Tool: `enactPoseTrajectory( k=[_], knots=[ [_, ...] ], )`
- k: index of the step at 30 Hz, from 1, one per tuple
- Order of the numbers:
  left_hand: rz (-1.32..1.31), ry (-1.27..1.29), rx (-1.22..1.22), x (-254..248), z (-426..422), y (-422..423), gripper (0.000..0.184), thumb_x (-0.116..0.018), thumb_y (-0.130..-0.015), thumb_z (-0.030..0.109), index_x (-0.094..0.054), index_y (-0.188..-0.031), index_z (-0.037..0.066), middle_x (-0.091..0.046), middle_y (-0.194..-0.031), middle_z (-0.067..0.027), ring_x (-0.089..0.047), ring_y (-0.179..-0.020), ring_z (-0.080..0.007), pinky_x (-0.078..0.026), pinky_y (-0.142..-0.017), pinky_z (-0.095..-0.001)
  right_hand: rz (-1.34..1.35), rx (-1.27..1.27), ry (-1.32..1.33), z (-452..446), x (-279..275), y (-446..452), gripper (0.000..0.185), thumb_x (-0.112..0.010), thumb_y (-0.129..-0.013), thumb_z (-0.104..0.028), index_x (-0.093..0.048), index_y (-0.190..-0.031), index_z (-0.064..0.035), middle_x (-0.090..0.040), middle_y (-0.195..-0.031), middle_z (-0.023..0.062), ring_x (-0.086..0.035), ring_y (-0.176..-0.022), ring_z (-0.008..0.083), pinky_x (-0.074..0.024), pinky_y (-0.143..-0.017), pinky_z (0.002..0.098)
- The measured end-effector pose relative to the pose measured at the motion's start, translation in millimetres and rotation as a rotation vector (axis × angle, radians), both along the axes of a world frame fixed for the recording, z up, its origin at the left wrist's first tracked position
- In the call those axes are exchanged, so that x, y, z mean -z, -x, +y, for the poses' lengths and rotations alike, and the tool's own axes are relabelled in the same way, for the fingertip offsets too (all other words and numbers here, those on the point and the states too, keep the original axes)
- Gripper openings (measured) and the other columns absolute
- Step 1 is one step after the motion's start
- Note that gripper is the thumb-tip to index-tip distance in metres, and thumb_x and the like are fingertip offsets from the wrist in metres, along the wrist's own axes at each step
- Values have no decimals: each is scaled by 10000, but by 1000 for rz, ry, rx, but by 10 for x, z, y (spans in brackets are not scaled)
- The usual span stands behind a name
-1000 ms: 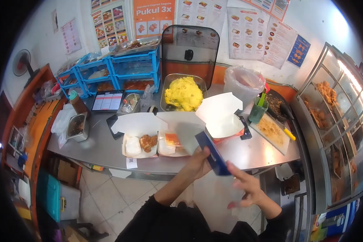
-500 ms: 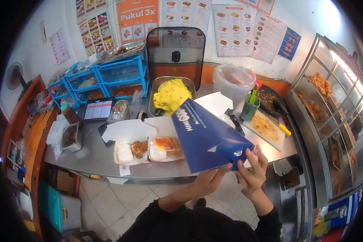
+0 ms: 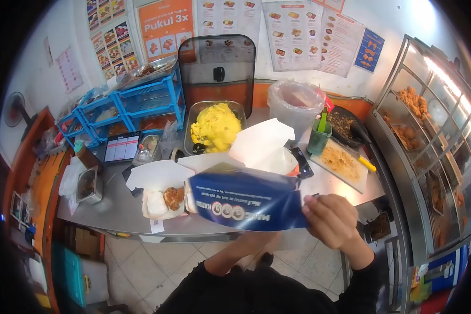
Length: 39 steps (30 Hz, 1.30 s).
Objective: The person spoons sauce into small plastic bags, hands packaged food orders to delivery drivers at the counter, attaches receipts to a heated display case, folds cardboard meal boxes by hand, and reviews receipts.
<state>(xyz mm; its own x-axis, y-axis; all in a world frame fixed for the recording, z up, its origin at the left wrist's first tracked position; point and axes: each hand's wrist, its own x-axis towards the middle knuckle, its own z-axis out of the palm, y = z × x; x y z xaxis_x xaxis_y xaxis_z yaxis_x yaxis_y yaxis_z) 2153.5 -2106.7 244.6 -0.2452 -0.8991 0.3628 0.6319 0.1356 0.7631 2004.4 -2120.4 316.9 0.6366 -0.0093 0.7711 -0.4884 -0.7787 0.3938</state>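
Observation:
A dark blue printed cardboard food box, only partly folded, is held up over the front edge of the counter. My right hand grips its right end, fingers closed on the card. My left hand is mostly behind the box, so its fingers are hidden. Behind and left of the blue card, an open white box holds white rice and a browned fried piece. A second open box beside it is largely covered by the card. Another open white box stands further back.
A tray of yellow food sits mid-counter, with a lined bucket to its right. A cutting board with a yellow-handled knife lies right. Blue racks stand left; a glass food case borders the right.
The blue box has tilted flatter and moved left and lower, now covering the second food box. My right hand shifted to its right end, and my left hand went behind it.

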Motion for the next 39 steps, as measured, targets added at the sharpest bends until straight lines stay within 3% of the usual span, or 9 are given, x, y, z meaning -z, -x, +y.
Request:
enactPoseTrajectory(
  k=[4, 9, 15, 21, 24, 26, 33, 34, 39],
  knots=[
    [-618, 479, -572, 103, -98, 157, 226, -452, -805, 35, -460, -1029, 10, -526, -920, -95, -516, -867, -186, -414, -687, -297, 16, 9, -160, 64, 44, -123, 226, -650, -564, -5, -618, -787, 20, -563, -831, 96, -585, -641, 191, -482, -506, 242],
    [-536, 298, -429, 154, -150, 85, 195, -463, -789, 33, -477, -981, -1, -527, -863, -127, -530, -773, -270, -414, -646, -338, -193, -97, -369, 15, 272, -204, 336, -650, -518, -36, -630, -851, 6, -564, -837, 85, -590, -684, 194, -485, -515, 249],
    [-898, 618, -941, 283, -151, -3, 298, -512, -750, 16, -496, -1046, -13, -544, -941, -117, -545, -852, -258, -430, -710, -325, -305, -70, -207, -315, 543, -213, 268, -687, -559, -37, -645, -823, -35, -561, -819, 54, -524, -628, 189, -438, -502, 251],
    [39, 164, -312, 314, -1, -152, 612, -530, -805, 320, -277, -1264, 3, -389, -1230, -153, -368, -1149, -252, -230, -983, -385, -256, -417, -845, -567, 693, -69, 358, -721, -582, -96, -594, -916, -97, -466, -1095, 114, -484, -919, 250, -425, -737, 326],
    [-137, -196, -870, 485, -28, -309, 660, -496, -816, 384, -243, -1270, -23, -356, -1260, -143, -363, -1149, -268, -246, -978, -422, 15, -448, -1014, -974, 905, 111, 328, -629, -713, -294, -572, -955, -80, -429, -1193, 111, -427, -1064, 279, -360, -860, 368],
    [-211, 50, -737, 485, 120, -469, 610, -480, -832, 343, -254, -1263, -25, -367, -1254, -127, -383, -1128, -259, -265, -964, -421, -643, -174, -1512, -1593, 1321, 302, 456, -620, -711, -369, -530, -1022, -48, -444, -1166, 146, -415, -1087, 281, -322, -902, 375],
    [-410, -215, -899, 943, 620, -731, 576, -519, -812, 281, -276, -1265, 24, -395, -1219, -126, -418, -1084, -250, -333, -911, -397, -250, 73, -1928, -3062, 2232, 245, 664, -573, -667, -165, -261, -1224, 17, -393, -1176, 238, -439, -1056, 326, -370, -860, 339],
    [-405, -193, -889, 990, 649, -720, 571, -525, -809, 274, -283, -1260, 20, -405, -1209, -123, -426, -1076, -246, -341, -902, -392, -542, 92, -1526, -3020, 2375, 158, 544, -531, -662, -117, -400, -1174, 10, -557, -933, 185, -564, -794, 272, -440, -683, 302],
    [-214, -262, -812, 973, 697, -661, 551, -529, -808, 249, -298, -1251, 18, -428, -1185, -111, -439, -1063, -235, -352, -890, -385, -478, 17, -1813, -3225, 2323, 176, 300, -522, -657, -158, -582, -879, 35, -599, -801, 178, -577, -749, 275, -436, -676, 322]
  ],
)
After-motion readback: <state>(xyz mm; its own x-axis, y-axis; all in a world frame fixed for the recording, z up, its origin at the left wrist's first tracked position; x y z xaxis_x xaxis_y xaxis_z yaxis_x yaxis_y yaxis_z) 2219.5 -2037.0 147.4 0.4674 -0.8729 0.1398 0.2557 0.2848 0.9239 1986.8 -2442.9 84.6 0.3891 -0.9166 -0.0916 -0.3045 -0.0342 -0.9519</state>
